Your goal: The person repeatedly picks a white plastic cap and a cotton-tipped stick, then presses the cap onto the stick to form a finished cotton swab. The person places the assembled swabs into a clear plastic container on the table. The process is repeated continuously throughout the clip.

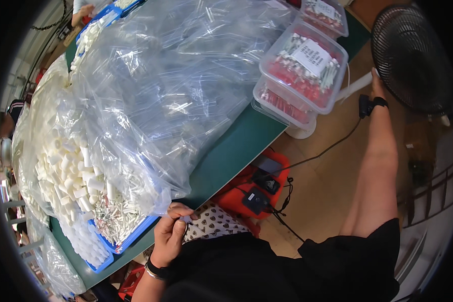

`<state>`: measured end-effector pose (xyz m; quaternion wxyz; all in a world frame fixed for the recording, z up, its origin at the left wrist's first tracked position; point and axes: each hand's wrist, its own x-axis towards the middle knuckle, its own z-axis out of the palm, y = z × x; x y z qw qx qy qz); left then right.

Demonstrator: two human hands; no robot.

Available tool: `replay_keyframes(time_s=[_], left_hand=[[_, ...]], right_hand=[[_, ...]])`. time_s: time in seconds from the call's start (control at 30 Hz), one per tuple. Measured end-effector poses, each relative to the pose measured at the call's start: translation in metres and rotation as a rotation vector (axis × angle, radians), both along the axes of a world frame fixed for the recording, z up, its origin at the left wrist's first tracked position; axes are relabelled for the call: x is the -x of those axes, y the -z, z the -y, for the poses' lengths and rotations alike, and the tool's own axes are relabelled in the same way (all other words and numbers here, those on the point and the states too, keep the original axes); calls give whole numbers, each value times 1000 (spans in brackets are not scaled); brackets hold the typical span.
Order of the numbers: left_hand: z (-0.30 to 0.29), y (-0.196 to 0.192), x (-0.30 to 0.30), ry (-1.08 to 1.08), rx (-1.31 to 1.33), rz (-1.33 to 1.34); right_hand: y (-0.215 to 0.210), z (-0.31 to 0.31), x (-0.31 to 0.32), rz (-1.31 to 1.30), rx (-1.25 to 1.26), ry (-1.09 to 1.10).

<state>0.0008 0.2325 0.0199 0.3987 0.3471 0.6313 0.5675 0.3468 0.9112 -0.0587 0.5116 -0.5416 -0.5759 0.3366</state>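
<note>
The left hand (pixel 170 232) sits close to the body, its fingers (pixel 178 210) curled inward and pinched on a small pale piece; the piece is too small to tell what it is, perhaps one of the little white parts. Just beyond the fingertips hangs the loose lower edge of a big clear plastic bag (pixel 171 85), which lies heaped over the green table (pixel 231 151). To the left of the fingers a blue tray (pixel 128 240) holds small metal-tipped parts, and past it lies a mound of short white tubes (pixel 68 166). To the right of the fingers, down on the floor, a red box (pixel 246 189) carries black adapters and cables.

Farther off, the right hand (pixel 377 88) is stretched out to the black fan (pixel 412 58); its fingers lie against the fan's guard, and how far they close cannot be told. To the left of that hand, stacked clear lidded boxes (pixel 302 70) with red and white parts stand on the table's far end.
</note>
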Motion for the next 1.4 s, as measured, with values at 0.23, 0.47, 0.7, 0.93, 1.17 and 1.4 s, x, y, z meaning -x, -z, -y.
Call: replay_keyframes(time_s=[0.23,0.47,0.7,0.93,1.17,1.4], left_hand=[[2,2,5,31,1,12],[-6,8,17,114,-44,60],[-1,6,5,73,-22,12],[0,5,7,72,-30,47],[3,7,5,62,-39,72],[4,9,4,54,-43,71]], right_hand=[[18,-25,6,700,-80,257],[25,-12,-58,965,-124,392],[1,96,-20,812,16,314],[-2,141,-27,813,-241,207],[-9,142,13,812,-556,59],[3,129,5,669,-496,-2]])
